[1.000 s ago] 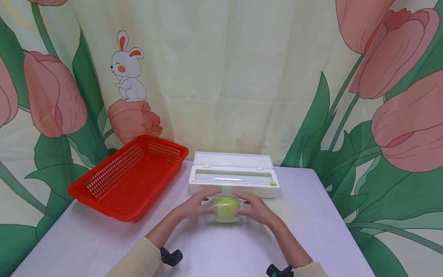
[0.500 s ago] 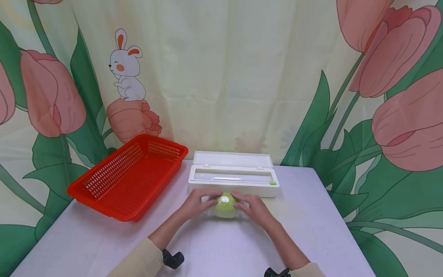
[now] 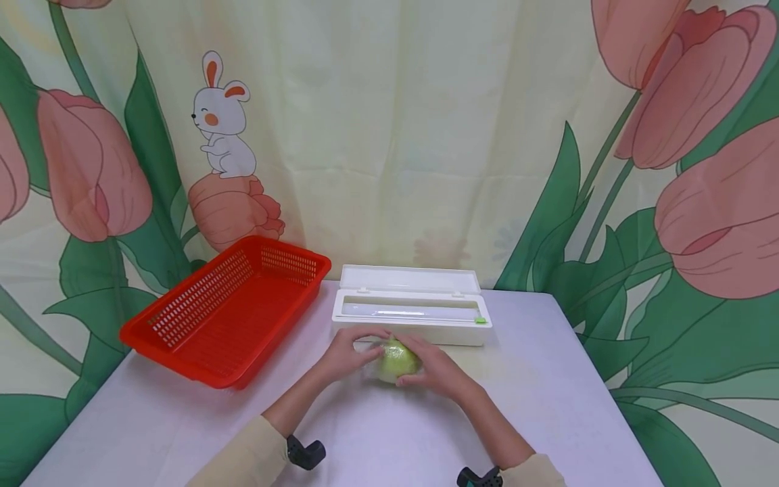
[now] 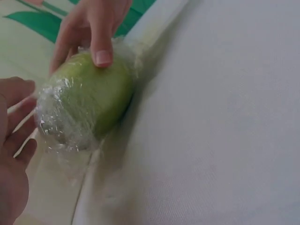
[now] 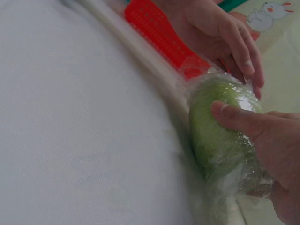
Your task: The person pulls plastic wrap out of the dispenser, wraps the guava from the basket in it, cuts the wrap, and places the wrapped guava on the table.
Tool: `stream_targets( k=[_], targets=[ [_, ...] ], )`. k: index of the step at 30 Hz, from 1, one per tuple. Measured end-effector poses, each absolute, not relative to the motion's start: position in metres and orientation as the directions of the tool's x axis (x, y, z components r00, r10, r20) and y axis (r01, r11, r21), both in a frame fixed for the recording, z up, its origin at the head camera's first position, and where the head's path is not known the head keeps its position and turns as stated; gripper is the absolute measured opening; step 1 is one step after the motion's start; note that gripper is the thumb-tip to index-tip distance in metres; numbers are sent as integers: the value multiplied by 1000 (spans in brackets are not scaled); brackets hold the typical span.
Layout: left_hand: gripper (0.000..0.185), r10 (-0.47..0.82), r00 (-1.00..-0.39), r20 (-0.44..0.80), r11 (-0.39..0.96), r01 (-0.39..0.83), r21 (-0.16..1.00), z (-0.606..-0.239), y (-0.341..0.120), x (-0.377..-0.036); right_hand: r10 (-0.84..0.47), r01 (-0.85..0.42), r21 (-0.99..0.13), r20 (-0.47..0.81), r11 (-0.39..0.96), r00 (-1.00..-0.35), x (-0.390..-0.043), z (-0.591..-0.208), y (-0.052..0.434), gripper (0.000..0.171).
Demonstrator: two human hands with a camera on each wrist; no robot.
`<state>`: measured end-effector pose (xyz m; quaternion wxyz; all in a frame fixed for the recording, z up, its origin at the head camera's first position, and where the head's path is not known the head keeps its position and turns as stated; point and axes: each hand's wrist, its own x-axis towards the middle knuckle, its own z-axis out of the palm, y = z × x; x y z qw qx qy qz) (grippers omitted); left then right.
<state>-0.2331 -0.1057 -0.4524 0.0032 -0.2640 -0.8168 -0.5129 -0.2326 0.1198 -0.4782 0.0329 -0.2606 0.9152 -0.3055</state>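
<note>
A green fruit [image 3: 397, 362], wrapped in wrinkled cling film [image 5: 243, 161], is between both hands above the white table. My right hand [image 3: 441, 368] grips it, with the thumb pressed on its near side and the fingers round the far side. Beside the fruit's left side is my left hand [image 3: 345, 356]; its fingers are loosely bent and not closed round the fruit. The left wrist view has these left fingers [image 4: 21, 117] next to the crumpled film; whether they touch it I cannot tell. Loose film sticks out at the fruit's ends.
A white cling film dispenser [image 3: 410, 334] with its lid raised stands just behind the hands, a green slider [image 3: 480, 320] at its right end. To the left is a red plastic basket [image 3: 231, 338]. A printed curtain [image 3: 395, 135] hangs behind the white table [image 3: 377, 439].
The fruit has tilted and turned between the hands. My right hand has come left and now grips it, its thumb lower on the near side. The left hand has eased its hold.
</note>
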Motion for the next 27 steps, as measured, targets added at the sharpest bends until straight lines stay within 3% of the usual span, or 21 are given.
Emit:
stream_targets(
  k=[5, 14, 19, 27],
  targets=[
    [39, 399, -897, 191, 256, 309, 916, -455, -114, -238, -417, -422, -621, 164, 660, -894, -231, -476, 124, 80],
    [51, 334, -939, 83, 220, 163, 962, -474, -113, -252, -358, -459, -631, 290, 625, -887, -232, -464, 128, 82],
    [46, 236, -967, 98, 244, 157, 957, -466, -107, -250, -337, -456, -636, 308, 622, -890, -234, -462, 128, 82],
    [39, 242, -949, 205, 145, 244, 959, -451, -103, -244, -300, -410, -668, 280, 622, -912, -233, -459, 126, 81]
  ],
)
